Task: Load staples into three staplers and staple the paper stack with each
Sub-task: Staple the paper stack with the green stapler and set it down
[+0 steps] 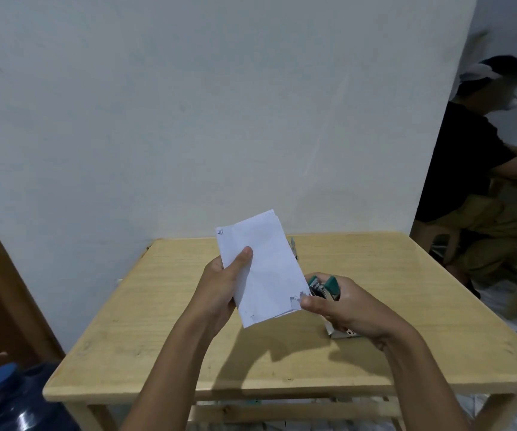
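L hand (223, 284): paper stack (263, 269); R hand (344, 303): stapler (324, 286)

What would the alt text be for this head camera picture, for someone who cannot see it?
A person's left hand holds a stack of paper above a wooden table, while the right hand grips a green stapler at the stack's lower corner. Another person sits at the far right.
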Available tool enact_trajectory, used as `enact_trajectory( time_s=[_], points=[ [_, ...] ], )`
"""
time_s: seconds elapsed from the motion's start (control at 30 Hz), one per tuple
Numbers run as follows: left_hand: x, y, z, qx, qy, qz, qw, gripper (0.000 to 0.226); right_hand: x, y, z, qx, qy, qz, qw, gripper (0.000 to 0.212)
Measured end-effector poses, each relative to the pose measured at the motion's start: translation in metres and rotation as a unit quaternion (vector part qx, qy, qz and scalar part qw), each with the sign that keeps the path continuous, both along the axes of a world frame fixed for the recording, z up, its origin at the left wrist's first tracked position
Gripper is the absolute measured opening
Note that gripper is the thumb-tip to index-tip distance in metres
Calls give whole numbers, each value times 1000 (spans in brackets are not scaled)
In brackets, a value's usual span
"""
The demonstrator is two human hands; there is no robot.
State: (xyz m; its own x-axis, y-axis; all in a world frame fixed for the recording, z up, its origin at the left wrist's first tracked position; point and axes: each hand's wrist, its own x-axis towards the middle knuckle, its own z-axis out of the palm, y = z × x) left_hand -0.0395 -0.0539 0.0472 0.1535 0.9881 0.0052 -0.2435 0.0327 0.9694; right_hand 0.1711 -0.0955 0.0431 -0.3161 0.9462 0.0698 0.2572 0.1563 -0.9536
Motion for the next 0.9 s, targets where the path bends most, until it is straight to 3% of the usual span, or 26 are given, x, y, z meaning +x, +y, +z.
enact_trajectory(
  time_s=[0.03,0.17,0.27,0.37,0.47,0.7,0.9],
  points=[
    [1,0,0,-4,-4,6,1000,28,-2,2,-1,4,-5,-24,1000,26],
    [5,0,-3,-3,32,-11,999,27,-9,15,-9,21,82,-162,983,53],
    [1,-2,-5,3,97,-58,994,28,-11,24,-6,19,144,-212,967,43],
    [-4,-4,-5,9,161,-113,980,25,-7,31,-2,20,145,-227,963,32],
    [-7,-3,-5,10,177,-101,979,22,-5,33,-5,12,138,-237,962,17],
    [-14,0,-2,29,240,-87,966,23,-7,30,-19,1,160,-219,962,18],
    [-19,4,-2,30,264,-83,961,23,-5,29,-18,-19,115,-205,972,11]
  ],
)
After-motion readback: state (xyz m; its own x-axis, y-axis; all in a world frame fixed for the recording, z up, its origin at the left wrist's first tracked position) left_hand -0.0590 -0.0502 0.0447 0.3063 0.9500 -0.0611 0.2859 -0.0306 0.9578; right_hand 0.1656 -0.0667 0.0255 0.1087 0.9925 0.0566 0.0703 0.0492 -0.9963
